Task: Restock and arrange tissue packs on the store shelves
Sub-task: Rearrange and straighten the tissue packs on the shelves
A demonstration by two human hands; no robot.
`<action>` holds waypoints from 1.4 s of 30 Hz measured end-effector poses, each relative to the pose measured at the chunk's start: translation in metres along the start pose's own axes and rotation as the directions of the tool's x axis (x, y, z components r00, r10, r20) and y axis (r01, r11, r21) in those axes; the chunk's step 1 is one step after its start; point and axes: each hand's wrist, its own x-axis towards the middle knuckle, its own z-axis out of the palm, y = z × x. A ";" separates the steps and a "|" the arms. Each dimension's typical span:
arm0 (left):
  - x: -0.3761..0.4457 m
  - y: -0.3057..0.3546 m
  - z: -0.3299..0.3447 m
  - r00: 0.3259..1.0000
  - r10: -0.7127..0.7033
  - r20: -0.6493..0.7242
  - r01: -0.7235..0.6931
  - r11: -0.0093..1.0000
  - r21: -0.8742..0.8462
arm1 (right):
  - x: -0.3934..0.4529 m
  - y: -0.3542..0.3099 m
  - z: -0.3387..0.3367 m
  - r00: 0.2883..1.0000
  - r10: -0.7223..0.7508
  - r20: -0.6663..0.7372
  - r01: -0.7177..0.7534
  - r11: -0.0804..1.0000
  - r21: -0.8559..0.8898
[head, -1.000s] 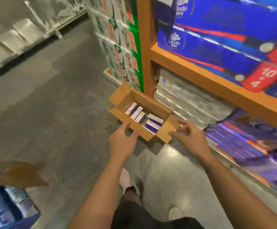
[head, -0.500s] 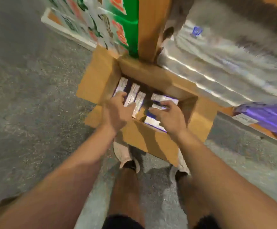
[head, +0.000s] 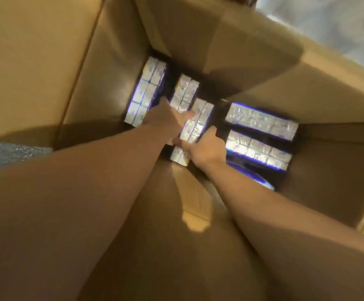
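Observation:
I look down into an open cardboard box (head: 111, 68) with several white-and-blue tissue packs at its bottom. Three packs stand side by side on the left: one (head: 146, 94), a second (head: 184, 92) and a third (head: 199, 120). Two more packs (head: 261, 121) lie crosswise on the right. My left hand (head: 168, 120) reaches in between the second and third packs, thumb on the third. My right hand (head: 206, 146) clasps that third pack's near end. Both hands hold the same pack, which is still among the others.
The box's flaps (head: 31, 61) spread wide on all sides and fill most of the view. A strip of grey floor (head: 5, 152) shows at the left. Plastic-wrapped goods (head: 328, 22) on the low shelf show at the top right.
My head has dropped close over the box, which now fills the view. My right hand has shifted left from the crosswise packs to the third upright pack, and my left hand has gone deeper.

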 end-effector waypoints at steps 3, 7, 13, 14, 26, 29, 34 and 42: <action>0.006 0.002 0.002 0.999 -0.039 -0.038 0.037 0.998 -0.049 | 0.007 0.002 -0.002 1.000 -0.003 0.010 0.002 0.999 0.040; -0.015 0.006 -0.009 0.995 -0.060 -0.075 0.057 0.997 -0.046 | -0.005 -0.004 -0.012 0.996 0.085 0.006 -0.085 0.987 0.138; -0.124 0.011 -0.066 0.983 0.026 -0.182 -0.054 0.987 -0.151 | -0.103 -0.036 -0.093 0.982 0.024 -0.190 0.016 0.978 0.208; -0.152 0.011 -0.080 0.980 0.025 -0.198 -0.064 0.979 -0.191 | -0.129 -0.043 -0.112 0.978 0.016 -0.209 0.032 0.974 0.223; -0.526 0.003 -0.228 0.909 0.057 -0.414 -0.329 0.707 -0.626 | -0.449 -0.100 -0.303 0.878 -0.410 -0.246 0.456 0.873 0.173; -0.620 -0.009 -0.232 0.856 -0.050 -0.515 -0.350 0.677 -0.647 | -0.525 -0.102 -0.324 0.809 -0.547 -0.218 0.585 0.788 0.194; -0.786 -0.051 -0.190 0.710 -0.287 -0.642 -0.526 0.389 -0.756 | -0.634 -0.090 -0.327 0.635 -0.762 -0.124 0.767 0.604 0.216; -1.063 -0.135 -0.096 0.377 -0.690 -0.618 -0.838 0.030 -0.545 | -0.873 -0.074 -0.248 0.158 -0.964 0.215 0.954 0.206 0.218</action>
